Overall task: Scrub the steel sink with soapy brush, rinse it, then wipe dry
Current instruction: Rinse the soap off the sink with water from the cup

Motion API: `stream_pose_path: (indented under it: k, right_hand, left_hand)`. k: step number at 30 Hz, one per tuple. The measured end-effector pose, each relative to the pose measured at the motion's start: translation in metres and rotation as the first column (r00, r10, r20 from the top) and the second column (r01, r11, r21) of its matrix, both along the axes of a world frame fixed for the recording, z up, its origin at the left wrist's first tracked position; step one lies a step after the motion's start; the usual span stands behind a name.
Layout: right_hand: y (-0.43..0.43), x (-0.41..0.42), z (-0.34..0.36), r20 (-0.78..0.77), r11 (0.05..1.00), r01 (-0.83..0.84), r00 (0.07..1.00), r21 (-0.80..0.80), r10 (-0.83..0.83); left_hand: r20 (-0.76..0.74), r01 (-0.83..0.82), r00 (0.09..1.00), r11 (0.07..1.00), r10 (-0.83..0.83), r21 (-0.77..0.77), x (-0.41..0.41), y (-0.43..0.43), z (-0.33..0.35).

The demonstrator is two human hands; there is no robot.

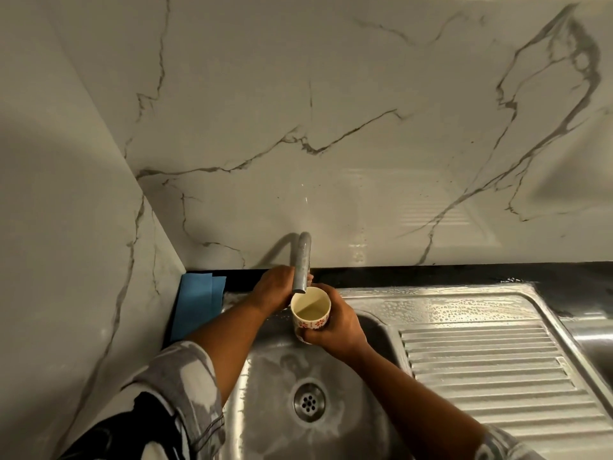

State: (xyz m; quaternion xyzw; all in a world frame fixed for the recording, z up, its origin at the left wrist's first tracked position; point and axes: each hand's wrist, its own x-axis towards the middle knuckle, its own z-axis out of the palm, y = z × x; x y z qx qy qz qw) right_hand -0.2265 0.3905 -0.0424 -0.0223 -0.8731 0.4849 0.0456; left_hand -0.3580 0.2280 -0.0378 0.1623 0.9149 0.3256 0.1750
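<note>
The sink [265, 376] fills the lower frame. Its basin and drainboard [481, 376] are filmed with suds, so the scrubbing looks done and the rinse begun. A blue cloth [199, 303] stands in the back left corner on the table edge. The tap [302, 263] arches over the basin. The right hand [335, 327] wraps round a patterned cup [310, 322] held just under the spout, and the cup holds a shallow pool of pale water. The left hand [273, 287] sits at the tap's foot with its fingers hidden, so I cannot tell its grip. Too hard a flow could splash the cloth needed for drying. The soapy cup might slip, and suds in the drainboard ribs could be missed.
</note>
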Motion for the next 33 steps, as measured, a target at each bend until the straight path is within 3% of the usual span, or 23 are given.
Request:
stream_pose_path:
  k: [5, 9, 15, 24, 28, 33]
  right_hand:
    - [-0.005, 0.001, 0.005, -0.006, 1.000, -0.012, 1.000, -0.008, 0.012]
    - [-0.005, 0.005, 0.003, 0.000, 1.000, -0.002, 1.000, -0.005, 0.002]
    - [-0.008, 0.009, 0.000, 0.007, 1.000, 0.000, 1.000, -0.007, 0.000]
    - [-0.014, 0.008, 0.006, 0.002, 1.000, -0.015, 1.000, -0.008, 0.015]
    - [-0.017, 0.009, 0.010, -0.006, 1.000, -0.020, 1.000, -0.020, 0.020]
    - [-0.021, 0.010, 0.010, -0.016, 0.999, -0.025, 1.000, -0.023, 0.024]
  left_hand:
    - [0.003, -0.130, 0.991, 0.991, 0.130, 0.037, 0.022, -0.001, 0.015]
    - [-0.172, -0.079, 0.983, 0.990, 0.058, -0.118, 0.023, -0.002, 0.011]
    - [-0.206, 0.014, 0.978, 0.999, -0.020, -0.031, 0.009, -0.003, 0.001]
    - [-0.252, -0.125, 0.962, 0.989, 0.102, -0.074, -0.003, 0.011, 0.000]
    - [-0.218, -0.206, 0.953, 0.977, 0.211, 0.046, 0.003, 0.000, -0.013]
    - [-0.066, -0.349, 0.926, 0.912, 0.370, 0.213, 0.015, -0.018, -0.040]
